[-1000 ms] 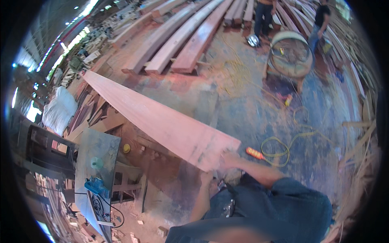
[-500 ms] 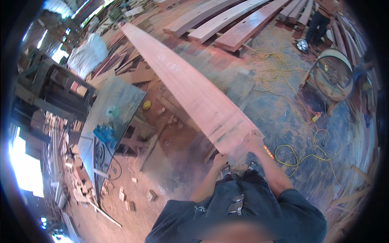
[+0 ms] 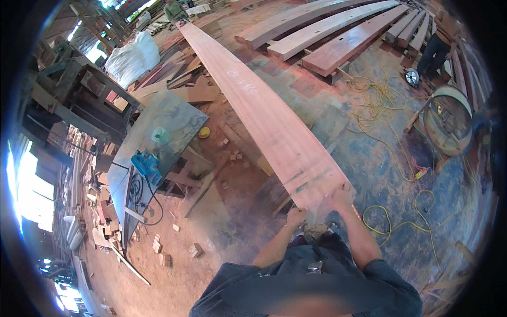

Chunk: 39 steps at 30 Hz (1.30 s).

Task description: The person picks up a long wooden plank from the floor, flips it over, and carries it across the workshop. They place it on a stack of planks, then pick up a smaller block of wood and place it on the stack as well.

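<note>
A long, wide, reddish wooden plank (image 3: 264,119) slants from my hands to the far left, with chalk-like marks on its upper face. My left hand (image 3: 297,216) is closed on the left corner of its near end. My right hand (image 3: 340,198) grips the right corner, its fingers over the top face. At the far end stands another person (image 3: 173,10), close to the plank's tip; that person's hands are too small to make out. The plank's underside is hidden from me.
A blue power tool (image 3: 147,167) lies on a grey-topped bench (image 3: 182,119) to the left. Wood offcuts (image 3: 165,259) litter the floor. Thick beams (image 3: 338,55) lie at the back. Yellow cord (image 3: 388,230) trails on the right, near a large round hoop-like frame (image 3: 465,113). A co-worker (image 3: 441,42) stands back right.
My view has shifted, so most of the scene sits further right in the picture. Both hands keep their grip on the plank's near end, which appears slightly lower and further right.
</note>
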Each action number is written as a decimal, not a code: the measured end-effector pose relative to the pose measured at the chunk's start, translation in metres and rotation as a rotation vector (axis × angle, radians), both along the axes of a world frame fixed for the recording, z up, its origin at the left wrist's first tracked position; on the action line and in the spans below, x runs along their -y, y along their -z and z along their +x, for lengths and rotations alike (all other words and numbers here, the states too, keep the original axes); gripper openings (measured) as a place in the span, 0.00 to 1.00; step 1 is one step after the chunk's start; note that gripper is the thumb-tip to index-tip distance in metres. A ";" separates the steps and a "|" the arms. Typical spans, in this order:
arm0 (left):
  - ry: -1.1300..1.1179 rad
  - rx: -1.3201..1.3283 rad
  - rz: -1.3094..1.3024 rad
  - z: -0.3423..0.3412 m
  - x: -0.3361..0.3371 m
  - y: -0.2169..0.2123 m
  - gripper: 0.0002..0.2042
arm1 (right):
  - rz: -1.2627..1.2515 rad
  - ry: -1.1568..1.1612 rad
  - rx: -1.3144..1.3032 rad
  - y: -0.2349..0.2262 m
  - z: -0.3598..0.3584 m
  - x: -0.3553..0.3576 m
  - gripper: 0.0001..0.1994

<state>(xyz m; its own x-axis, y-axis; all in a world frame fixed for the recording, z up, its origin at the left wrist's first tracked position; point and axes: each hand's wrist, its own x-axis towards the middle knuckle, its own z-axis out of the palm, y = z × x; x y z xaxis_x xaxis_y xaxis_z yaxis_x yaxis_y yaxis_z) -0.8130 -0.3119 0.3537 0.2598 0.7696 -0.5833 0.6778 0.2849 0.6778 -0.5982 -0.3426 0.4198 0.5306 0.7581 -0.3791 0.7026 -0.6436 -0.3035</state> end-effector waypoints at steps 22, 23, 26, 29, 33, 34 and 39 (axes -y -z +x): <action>0.002 0.068 -0.042 -0.002 -0.001 0.015 0.29 | -0.061 -0.020 0.061 -0.002 0.016 -0.017 0.31; -0.020 0.069 -0.062 -0.002 0.001 0.011 0.29 | -0.057 -0.020 0.090 0.000 0.023 -0.021 0.30; -0.094 0.102 -0.143 -0.001 0.005 0.004 0.29 | -0.006 0.042 0.019 0.000 0.040 -0.028 0.28; -0.034 0.008 -0.071 0.000 0.005 0.005 0.28 | 0.178 0.048 0.028 -0.002 0.051 -0.029 0.25; -0.048 0.031 -0.127 -0.002 0.008 0.007 0.27 | 0.130 0.121 -0.127 0.004 0.055 -0.030 0.25; -0.034 0.005 -0.116 -0.002 0.008 0.007 0.27 | 0.125 0.122 -0.113 0.007 0.055 -0.031 0.25; 0.022 -0.032 -0.068 -0.004 0.006 0.002 0.30 | 0.166 0.255 -0.081 0.020 0.049 -0.032 0.24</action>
<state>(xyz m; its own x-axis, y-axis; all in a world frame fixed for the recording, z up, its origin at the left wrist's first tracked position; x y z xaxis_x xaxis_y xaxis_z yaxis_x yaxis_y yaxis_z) -0.8173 -0.3180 0.3514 0.2571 0.7221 -0.6423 0.7052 0.3143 0.6356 -0.5491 -0.3109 0.3995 0.6849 0.6596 -0.3097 0.4943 -0.7328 -0.4676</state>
